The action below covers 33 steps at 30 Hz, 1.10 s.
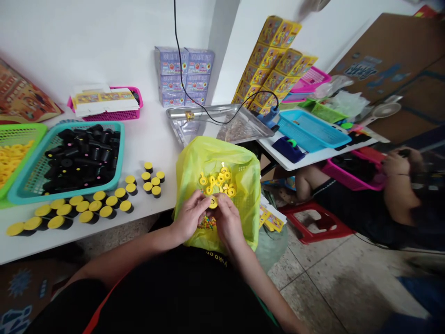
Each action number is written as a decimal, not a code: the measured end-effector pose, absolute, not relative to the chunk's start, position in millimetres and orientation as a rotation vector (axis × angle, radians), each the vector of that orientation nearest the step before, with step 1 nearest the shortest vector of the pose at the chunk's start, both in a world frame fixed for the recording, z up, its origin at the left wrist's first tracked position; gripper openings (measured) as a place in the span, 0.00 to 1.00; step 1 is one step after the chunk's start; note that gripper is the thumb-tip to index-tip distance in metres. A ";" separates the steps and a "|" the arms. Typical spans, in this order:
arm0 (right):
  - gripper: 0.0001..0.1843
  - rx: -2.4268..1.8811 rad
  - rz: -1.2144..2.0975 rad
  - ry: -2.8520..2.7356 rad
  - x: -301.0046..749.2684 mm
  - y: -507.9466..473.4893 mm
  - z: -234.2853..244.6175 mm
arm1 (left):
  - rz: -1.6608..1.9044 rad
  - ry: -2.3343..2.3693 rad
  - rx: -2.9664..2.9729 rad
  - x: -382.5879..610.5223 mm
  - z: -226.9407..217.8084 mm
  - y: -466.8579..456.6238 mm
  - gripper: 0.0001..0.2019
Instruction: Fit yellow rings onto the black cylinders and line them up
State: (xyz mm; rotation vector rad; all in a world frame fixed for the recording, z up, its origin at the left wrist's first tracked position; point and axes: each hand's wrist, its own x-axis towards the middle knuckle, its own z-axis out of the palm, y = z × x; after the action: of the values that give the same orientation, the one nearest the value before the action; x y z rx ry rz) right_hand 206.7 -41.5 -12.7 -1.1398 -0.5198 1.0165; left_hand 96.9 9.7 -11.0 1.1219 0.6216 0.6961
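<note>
My left hand (189, 215) and my right hand (227, 218) meet over a yellow-green plastic bag (243, 185) lying on a basket in my lap. Together they pinch a small yellow cap (213, 202), fingers curled around it. Loose yellow caps (218, 181) lie on the bag just beyond the fingers. Small multicoloured beads (207, 223) show beneath my hands. On the white table (146, 134) to the left stand several black cylinders with yellow caps (90, 206).
A teal basket (24, 190) holds black cylinders; a green basket (14, 134) holds yellow parts. Purple boxes (184, 76), yellow boxes (274, 60), a metal tray (181, 125) and a blue basket (309, 130) sit behind. Another person (392, 185) sits at right by a red stool (313, 222).
</note>
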 end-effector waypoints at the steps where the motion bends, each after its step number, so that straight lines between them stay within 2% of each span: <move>1: 0.23 -1.117 1.077 -0.546 211.4 -42.7 -11.3 | 0.678 0.625 1.117 95.8 -8.2 11.6 0.24; 5: 0.25 -1.047 1.289 -0.558 225.8 -46.8 -6.4 | 0.625 0.622 1.120 90.9 0.4 15.6 0.24; 9: 0.25 -1.025 1.330 -0.538 229.3 -47.4 -3.5 | 0.610 0.620 1.119 89.4 1.4 15.9 0.23; 13: 0.19 -1.081 1.378 -0.509 228.0 -46.2 -1.5 | 0.567 0.619 1.150 91.8 -2.4 15.9 0.24; 19: 0.14 -1.169 1.054 -0.568 220.2 -50.5 -8.2 | 0.621 0.556 1.234 93.5 -7.8 14.9 0.25; 24: 0.14 -1.169 0.787 -0.689 217.9 -55.1 -16.5 | 0.633 0.510 1.552 86.3 -2.6 16.1 0.18; 28: 0.14 -1.201 0.845 -0.758 214.0 -53.6 -13.7 | 0.892 0.523 1.994 75.8 14.0 17.5 0.12; 33: 0.20 -1.144 1.032 -0.798 207.4 -45.8 -10.2 | 1.049 0.656 2.083 57.9 23.8 33.1 0.08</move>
State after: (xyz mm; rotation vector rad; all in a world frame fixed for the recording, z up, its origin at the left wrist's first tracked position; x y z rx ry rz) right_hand 207.4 -45.8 -10.2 -1.1442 -0.7979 1.0324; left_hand 57.9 33.1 23.8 2.0830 0.6562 1.0486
